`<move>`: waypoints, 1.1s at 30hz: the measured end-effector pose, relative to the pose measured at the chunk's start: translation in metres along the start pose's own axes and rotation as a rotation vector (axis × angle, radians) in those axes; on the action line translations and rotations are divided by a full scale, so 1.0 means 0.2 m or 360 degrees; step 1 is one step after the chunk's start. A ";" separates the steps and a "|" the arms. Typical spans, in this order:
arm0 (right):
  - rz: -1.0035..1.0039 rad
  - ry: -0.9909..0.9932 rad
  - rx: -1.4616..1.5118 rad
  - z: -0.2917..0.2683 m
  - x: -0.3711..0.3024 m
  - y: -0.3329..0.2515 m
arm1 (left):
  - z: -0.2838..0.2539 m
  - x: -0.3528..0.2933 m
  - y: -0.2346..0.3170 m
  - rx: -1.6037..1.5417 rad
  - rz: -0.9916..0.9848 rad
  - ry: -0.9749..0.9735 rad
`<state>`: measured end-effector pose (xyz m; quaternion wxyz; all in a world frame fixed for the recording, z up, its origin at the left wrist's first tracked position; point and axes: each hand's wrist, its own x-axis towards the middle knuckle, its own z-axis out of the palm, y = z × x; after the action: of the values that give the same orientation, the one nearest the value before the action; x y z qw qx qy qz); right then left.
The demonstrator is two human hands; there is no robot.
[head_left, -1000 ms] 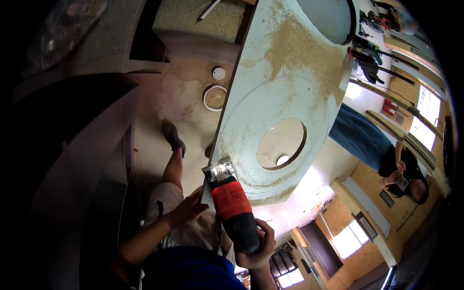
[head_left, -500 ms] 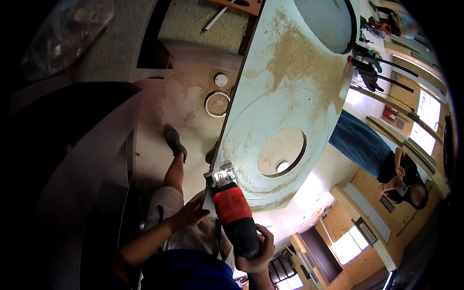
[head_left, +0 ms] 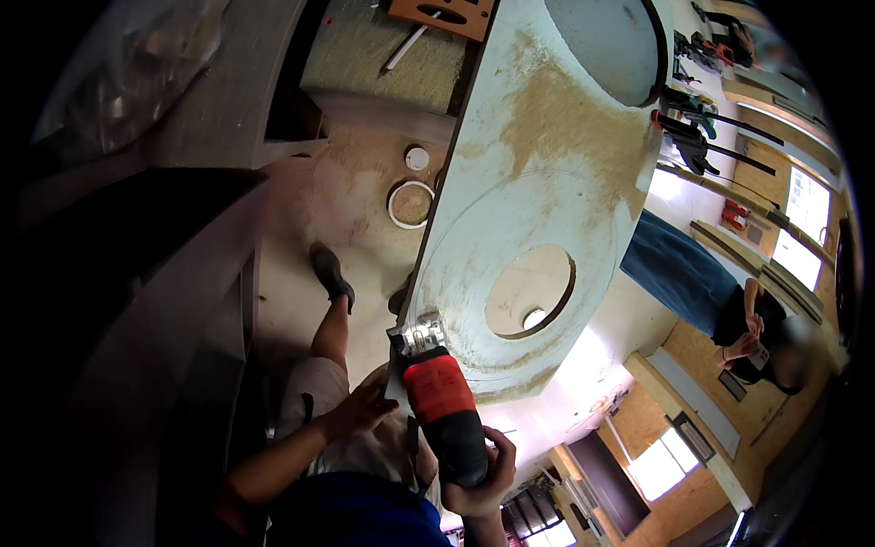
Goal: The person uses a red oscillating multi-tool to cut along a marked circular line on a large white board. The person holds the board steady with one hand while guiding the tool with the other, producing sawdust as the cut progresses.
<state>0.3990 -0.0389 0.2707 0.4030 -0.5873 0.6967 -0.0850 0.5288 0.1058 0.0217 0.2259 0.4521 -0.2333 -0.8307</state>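
A red and black jigsaw [head_left: 441, 406] with a silver metal base stands at the near left edge of a pale blue-green board [head_left: 469, 205]. My right hand [head_left: 483, 474] is wrapped round the black rear end of the jigsaw's body. My left hand [head_left: 365, 406] grips the board's near left corner, just beside the tool. Its fingers show only in part. A round hole [head_left: 533, 290] is cut through the board, with a larger circle drawn around it. Brown sawdust lies over the board. The jigsaw's blade is hidden from view.
A larger round opening [head_left: 611, 46] is at the board's far end. Black clamps [head_left: 688, 141] grip its right side. A person [head_left: 761, 337] stands beyond the right edge, hands together. On the floor at left lie a white ring [head_left: 410, 204] and a white round lid [head_left: 416, 158].
The whole view has shifted slightly. Both hands and the jigsaw keep nearly the same place at the board's edge.
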 end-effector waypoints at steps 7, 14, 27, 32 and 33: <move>-0.0014 0.0041 0.0166 0.02 0.02 -0.03 | -0.02 0.00 0.06 0.0164 0.0048 -0.0034; 0.0129 0.0105 0.0212 0.06 -0.03 -0.01 | -0.04 0.01 0.08 0.0163 0.0055 -0.0063; 0.0158 0.0162 0.0394 0.09 -0.03 -0.01 | -0.05 0.03 -0.01 0.0516 0.0517 -0.0041; 0.0137 0.0168 0.0324 0.10 -0.04 0.01 | -0.05 0.02 0.09 0.0417 0.0503 -0.0025; 0.0131 0.0159 0.0311 0.10 -0.04 0.00 | -0.05 0.02 0.10 0.0389 0.0483 -0.0024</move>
<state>0.4119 -0.0253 0.2611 0.4264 -0.5112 0.7277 -0.1650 0.5380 0.0857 0.0271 0.2903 0.4296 -0.3995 -0.7561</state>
